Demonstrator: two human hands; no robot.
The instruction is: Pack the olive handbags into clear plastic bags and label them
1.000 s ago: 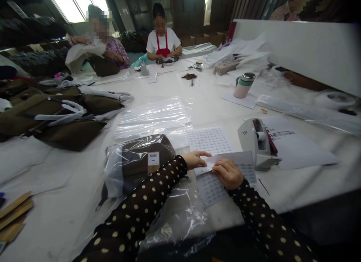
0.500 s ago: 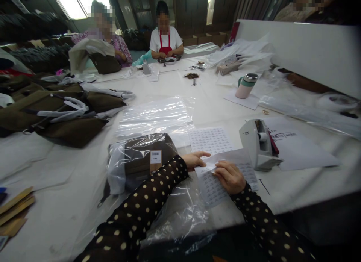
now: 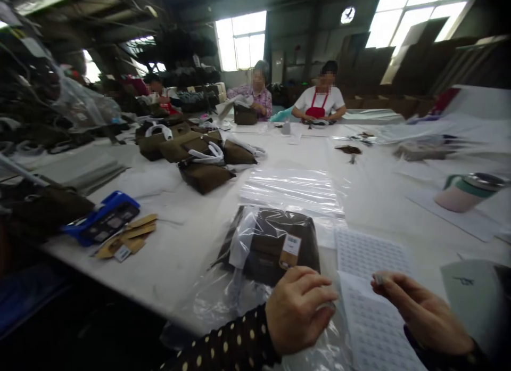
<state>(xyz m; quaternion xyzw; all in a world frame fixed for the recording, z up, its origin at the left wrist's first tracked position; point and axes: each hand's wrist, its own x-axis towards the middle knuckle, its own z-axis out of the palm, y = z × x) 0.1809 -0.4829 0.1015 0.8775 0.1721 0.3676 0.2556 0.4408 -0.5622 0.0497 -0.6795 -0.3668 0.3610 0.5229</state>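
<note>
Clear plastic wraps the dark brown bag [image 3: 261,235], which lies on the tabletop [image 3: 171,264] in front of the person, its cardboard tag with a white label [image 3: 292,245] facing up through the glossy film. Half a second ago both hands were together on the printed label sheets, the left pressing a turned-over part while the right worked at it; now they have parted, and the sheets lie with both hands off the spot they shared. The view has swung leftward and up as well, bringing in a wall clock [image 3: 348,15], a blue device [image 3: 104,222] and the whole fan of cardboard tags [image 3: 133,235], while the grey tape dispenser [image 3: 469,291] has slid to the right edge. The left hand [image 3: 300,308] is raised at the lower right corner of the wrapped bag, fingers loosely curled and thumb near them; whether it touches the plastic or has anything between its fingertips, I cannot tell. The right hand [image 3: 425,312] is beside the label sheets [image 3: 373,251], thumb and forefinger closed in a pinch on a small pale piece [image 3: 379,279], too blurred to read.
</note>
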